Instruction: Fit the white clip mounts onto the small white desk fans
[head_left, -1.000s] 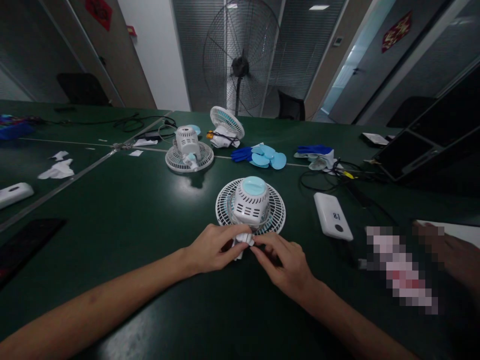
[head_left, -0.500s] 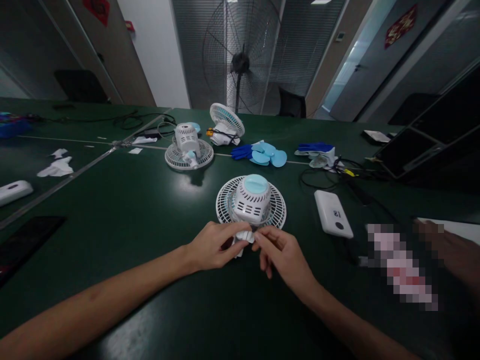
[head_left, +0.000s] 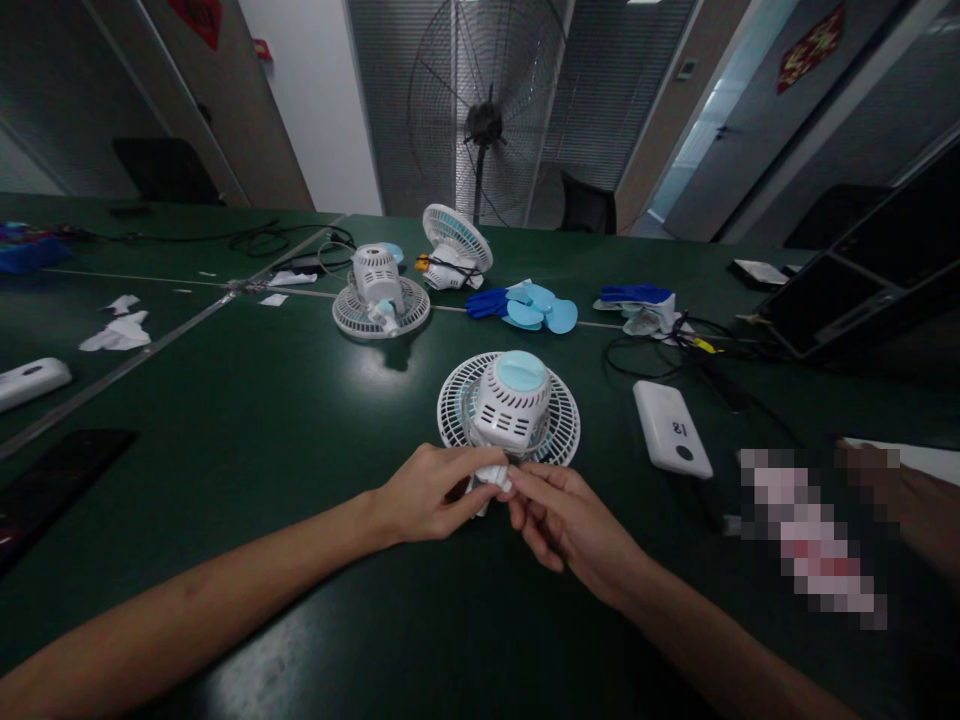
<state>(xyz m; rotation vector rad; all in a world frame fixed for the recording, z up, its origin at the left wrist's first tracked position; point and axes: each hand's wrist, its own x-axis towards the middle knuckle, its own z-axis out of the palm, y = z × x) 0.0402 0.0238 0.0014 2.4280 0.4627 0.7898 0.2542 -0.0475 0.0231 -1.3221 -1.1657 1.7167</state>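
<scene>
One fan (head_left: 510, 405), pinched by left hand (head_left: 424, 495) and right hand (head_left: 574, 520), lies beyond.

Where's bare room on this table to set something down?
Widest bare patch: green table left of the near fan, bordered by the far fan, the paper scraps and your left arm. A second lies between your forearms. Crowded to the right: power bank, cables, another person's hand. Your left hand and right hand pinch a white part.
</scene>
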